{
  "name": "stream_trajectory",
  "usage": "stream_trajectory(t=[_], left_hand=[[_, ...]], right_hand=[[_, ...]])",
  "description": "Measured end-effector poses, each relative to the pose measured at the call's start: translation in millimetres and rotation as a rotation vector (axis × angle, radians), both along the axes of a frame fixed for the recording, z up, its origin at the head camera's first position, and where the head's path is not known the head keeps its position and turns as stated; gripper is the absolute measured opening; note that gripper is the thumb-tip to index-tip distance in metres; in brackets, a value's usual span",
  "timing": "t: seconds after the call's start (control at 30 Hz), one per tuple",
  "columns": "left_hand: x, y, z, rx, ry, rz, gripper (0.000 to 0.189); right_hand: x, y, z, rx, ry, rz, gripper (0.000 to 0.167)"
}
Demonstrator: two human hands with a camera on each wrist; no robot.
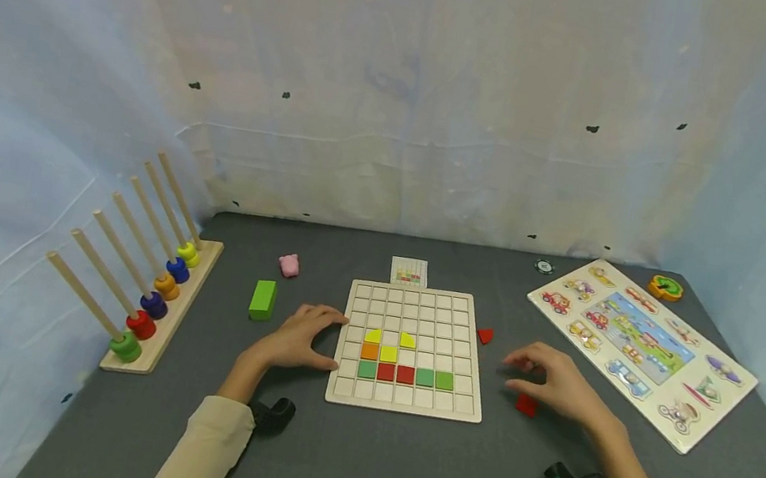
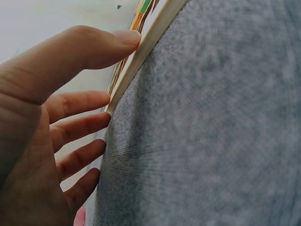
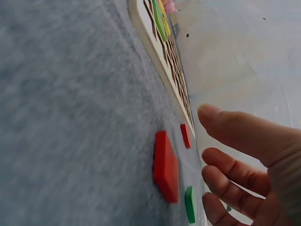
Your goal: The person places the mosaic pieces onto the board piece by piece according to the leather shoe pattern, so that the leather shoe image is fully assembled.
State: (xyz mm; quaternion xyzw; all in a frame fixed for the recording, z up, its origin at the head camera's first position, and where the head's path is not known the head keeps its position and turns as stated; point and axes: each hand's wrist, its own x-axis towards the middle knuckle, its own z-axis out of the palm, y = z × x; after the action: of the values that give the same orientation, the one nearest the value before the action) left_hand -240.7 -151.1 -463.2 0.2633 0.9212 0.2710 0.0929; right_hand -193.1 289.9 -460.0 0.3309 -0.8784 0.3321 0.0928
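A wooden grid board (image 1: 373,297) lies flat with several coloured tiles in its lower-left and middle cells: yellow, orange, green and red. My left hand (image 1: 298,338) rests at its left side, thumb and fingertips touching the edge without gripping. In the left wrist view the thumb (image 2: 101,47) lies against the board's rim (image 2: 141,54). My right hand (image 1: 553,379) hovers right of the board, fingers loosely bent and holding nothing. Below it lies a red tile (image 1: 527,405), partly covered in the head view. The right wrist view also shows a green piece (image 3: 190,204) beside the red tile (image 3: 165,167).
A small pattern card (image 1: 410,271) touches the board's far edge. Another red piece (image 1: 484,335) lies right of the board. Leftward are a green block (image 1: 262,300), a pink pig figure (image 1: 289,265) and a peg stand (image 1: 175,323). A picture puzzle (image 1: 678,432) lies at right.
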Motion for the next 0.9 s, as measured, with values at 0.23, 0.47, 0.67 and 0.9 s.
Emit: stream_trajectory(t=[0.23,0.47,0.67,0.9], left_hand=[[0.6,0.2,0.4,0.005,-0.006,-0.003,0.073],[0.1,0.0,0.0,0.007,0.0,-0.004,0.074],[-0.2,0.0,-0.6,-0.004,-0.001,0.003,0.073],[-0.5,-0.5,-0.4,-0.008,-0.007,0.007,0.073]], right_hand=[[9.3,9.9,-2.4,0.002,-0.077,0.011,0.03],[9.2,18.1,-10.0,0.009,-0.037,-0.052,0.032],[-2.2,21.4,-15.5,0.026,-0.021,-0.234,0.044],[-12.0,17.3,-15.2,0.105,-0.05,-0.338,0.042]])
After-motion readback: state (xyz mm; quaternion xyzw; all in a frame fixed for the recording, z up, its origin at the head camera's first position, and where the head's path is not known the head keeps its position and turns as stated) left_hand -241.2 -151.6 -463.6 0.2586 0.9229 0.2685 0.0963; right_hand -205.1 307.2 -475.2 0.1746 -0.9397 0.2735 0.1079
